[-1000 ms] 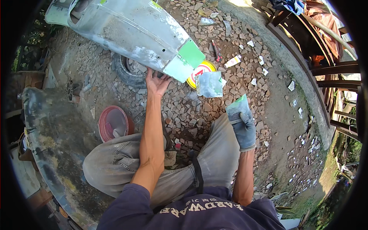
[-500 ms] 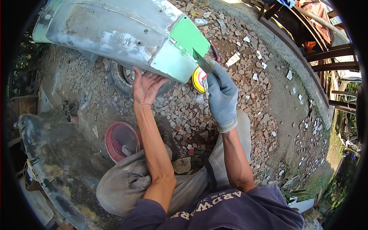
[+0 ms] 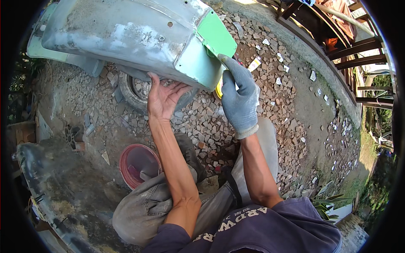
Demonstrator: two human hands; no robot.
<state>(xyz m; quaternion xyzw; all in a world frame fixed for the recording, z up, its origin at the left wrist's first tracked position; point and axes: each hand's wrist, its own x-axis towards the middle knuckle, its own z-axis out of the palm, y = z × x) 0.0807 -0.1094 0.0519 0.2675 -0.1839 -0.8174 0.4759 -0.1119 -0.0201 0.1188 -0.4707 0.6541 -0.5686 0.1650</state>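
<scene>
A large curved body panel (image 3: 105, 38), grey with whitish patches, lies across the top of the view; its right end is pale and bright green. My left hand (image 3: 163, 99) is bare and palm up, its fingers spread under the panel's lower edge and the fingertips partly hidden there. On my right hand (image 3: 240, 97) is a grey-blue glove. Its fingers are closed around a putty knife (image 3: 211, 51), with the blade against the green end and mostly hidden. Behind that hand, a yellow round tin (image 3: 219, 89) shows only in part.
Under the panel lies a tyre (image 3: 126, 86). A red bucket (image 3: 125, 166) stands by my left knee, near a dark stained sheet (image 3: 63, 185). Broken stones (image 3: 278, 135) cover the ground, with a yellow-and-white tube (image 3: 254, 64) on them. A wooden railing (image 3: 358, 59) stands at right.
The putty knife has come up against the panel's green end, and my right hand now covers more of the tin. The panel appears slightly higher and tilted differently above my left hand.
</scene>
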